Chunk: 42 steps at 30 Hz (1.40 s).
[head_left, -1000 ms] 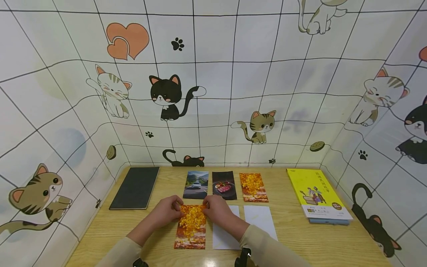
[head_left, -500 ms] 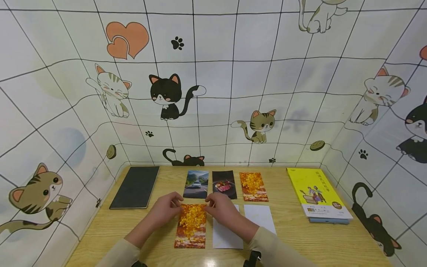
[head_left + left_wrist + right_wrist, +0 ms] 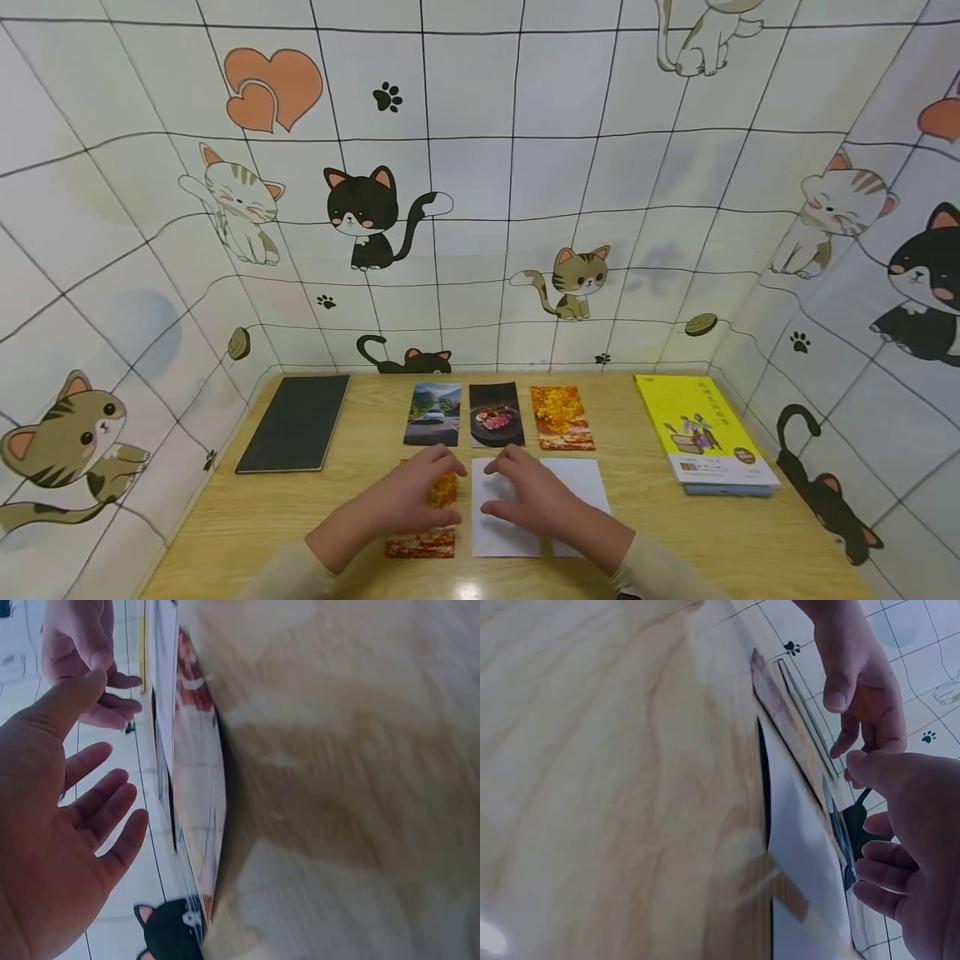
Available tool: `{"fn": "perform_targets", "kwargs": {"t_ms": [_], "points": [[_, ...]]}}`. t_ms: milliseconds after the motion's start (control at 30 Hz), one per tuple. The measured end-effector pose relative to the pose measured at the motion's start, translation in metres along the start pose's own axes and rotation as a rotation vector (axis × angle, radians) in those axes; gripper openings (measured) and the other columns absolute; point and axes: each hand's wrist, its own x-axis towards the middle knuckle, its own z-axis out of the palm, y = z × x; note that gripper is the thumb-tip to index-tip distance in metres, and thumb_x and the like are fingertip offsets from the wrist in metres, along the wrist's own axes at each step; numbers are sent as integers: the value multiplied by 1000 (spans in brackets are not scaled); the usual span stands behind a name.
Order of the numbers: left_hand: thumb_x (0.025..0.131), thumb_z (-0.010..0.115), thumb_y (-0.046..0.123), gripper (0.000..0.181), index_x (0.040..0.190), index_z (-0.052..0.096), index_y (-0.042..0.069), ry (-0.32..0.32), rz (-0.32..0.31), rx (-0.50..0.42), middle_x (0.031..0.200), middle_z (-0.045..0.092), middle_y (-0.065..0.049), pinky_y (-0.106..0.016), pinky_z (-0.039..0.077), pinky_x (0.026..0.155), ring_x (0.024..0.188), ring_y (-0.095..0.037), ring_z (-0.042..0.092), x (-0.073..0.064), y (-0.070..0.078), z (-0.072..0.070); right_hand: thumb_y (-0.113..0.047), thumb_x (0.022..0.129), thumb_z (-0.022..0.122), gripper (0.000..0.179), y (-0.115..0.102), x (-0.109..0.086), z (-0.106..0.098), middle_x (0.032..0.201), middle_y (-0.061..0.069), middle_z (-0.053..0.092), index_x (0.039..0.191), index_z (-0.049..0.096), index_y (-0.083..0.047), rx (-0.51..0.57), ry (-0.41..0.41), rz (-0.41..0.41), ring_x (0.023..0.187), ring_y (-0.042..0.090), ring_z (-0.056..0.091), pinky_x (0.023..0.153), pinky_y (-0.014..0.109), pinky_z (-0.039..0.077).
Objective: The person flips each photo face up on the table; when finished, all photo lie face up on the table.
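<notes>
My left hand [image 3: 408, 497] hovers over a photo card of yellow autumn leaves [image 3: 420, 546], partly covering it. Its fingers are spread and loosely bent, holding nothing. Facing it, my right hand [image 3: 536, 497] hangs over a blank white card [image 3: 504, 543] and the left part of a second white card [image 3: 585, 479], thumb and fingers apart. In the left wrist view, both hands are above the tabletop, and the leaf card's edge bows up slightly. Behind them lie a car photo card [image 3: 432, 415], a food photo card [image 3: 497, 417] and another autumn-leaf card [image 3: 562, 418].
A black notebook [image 3: 295, 423] lies at the left of the wooden table [image 3: 240, 533]. At the right, a yellow book [image 3: 701, 429] rests on a blue one [image 3: 727, 490]. Cat-patterned cloth walls [image 3: 480, 183] enclose the back and sides.
Both hands have let go of the leaf card's top corners and lifted, fingers opening. The leaf card stays at the left of the front row. The head view has shifted slightly right.
</notes>
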Motion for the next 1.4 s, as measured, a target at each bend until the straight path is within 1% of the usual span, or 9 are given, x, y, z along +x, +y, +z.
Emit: {"fn": "perform_targets", "kwargs": {"t_ms": [167,267,333,467,567,767,1067,1200,1400], "points": [[92,87,60,70,147,62,25,-68,80,114,151,53,7,-43,51,116,139,-17,54,4,7,10,-51,97,86,55,6,-18,0,135,-5,57,138,71,-17,-61,-43,-47,121,12,59,106,41,56],[91,86,65,76,150,61,24,-84,130,185,155,53,5,-44,49,118,142,-18,53,9,11,14,-57,95,85,62,8,-27,-2,143,-4,56,140,70,-17,-98,-64,-54,129,15,59,111,44,54],[89,85,69,80,151,60,24,-100,136,213,156,53,5,-44,49,118,143,-19,53,12,15,16,-61,94,84,67,10,-33,-4,148,0,56,142,68,-17,-143,-67,-68,133,19,59,113,47,52],[86,84,75,88,153,59,25,-149,119,242,159,51,5,-45,48,120,144,-20,52,16,21,19,-68,93,81,76,17,-41,-5,156,5,55,146,65,-16,-218,-67,-91,139,24,58,117,50,50],[85,84,76,90,155,57,26,-170,111,260,162,49,4,-46,47,121,145,-21,51,17,24,21,-72,93,79,80,20,-44,-6,161,5,53,150,63,-18,-213,-78,-88,144,26,55,120,52,47],[84,84,78,95,158,54,27,-163,103,309,166,48,0,-50,45,122,149,-25,50,20,29,25,-75,92,77,84,24,-48,-5,166,3,49,155,60,-21,-188,-76,-66,149,29,51,121,57,45],[82,83,80,98,160,52,29,-154,105,359,167,48,2,-53,46,120,150,-24,49,28,36,34,-82,89,74,93,25,-47,-1,168,3,47,159,57,-24,-234,-107,-36,150,28,50,122,55,44],[82,82,82,99,160,53,29,-162,93,374,166,48,3,-55,45,121,150,-24,48,31,37,37,-82,90,73,93,25,-48,-2,167,3,48,159,58,-22,-249,-113,-42,150,27,50,122,54,45],[82,81,81,100,160,53,26,-162,116,394,166,49,1,-55,43,123,151,-27,49,31,38,38,-82,90,73,90,25,-49,-3,167,1,47,159,58,-26,-250,-127,-42,150,27,49,123,55,44]]}}
